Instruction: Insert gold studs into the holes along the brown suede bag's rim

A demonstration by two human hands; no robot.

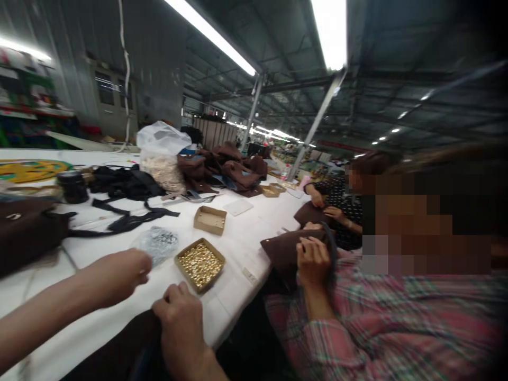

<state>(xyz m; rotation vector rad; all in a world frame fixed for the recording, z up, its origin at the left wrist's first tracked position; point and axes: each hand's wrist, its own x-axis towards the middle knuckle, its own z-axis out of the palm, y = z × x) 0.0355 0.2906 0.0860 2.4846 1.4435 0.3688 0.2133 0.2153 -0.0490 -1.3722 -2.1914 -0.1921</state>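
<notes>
My left hand (123,276) is over the white table, its fingers curled in a pinch. Whatever lies between the fingertips is hidden. Just beyond it rests a see-through plastic bag (162,243) of small metal pieces. My right hand (180,323) grips the edge of a dark brown fabric piece (119,346) at the near side of the table. Right beyond that hand stands a cardboard box (183,272) full of small gold-coloured metal fasteners. The fabric piece runs out of view at the bottom.
Farther back are a second cardboard box (209,228), black straps (127,221), a dark jar (72,186), a white sack (162,153) and a brown fabric heap (226,166). On the right, a co-worker in a plaid sleeve (337,344) and another person handle brown pieces.
</notes>
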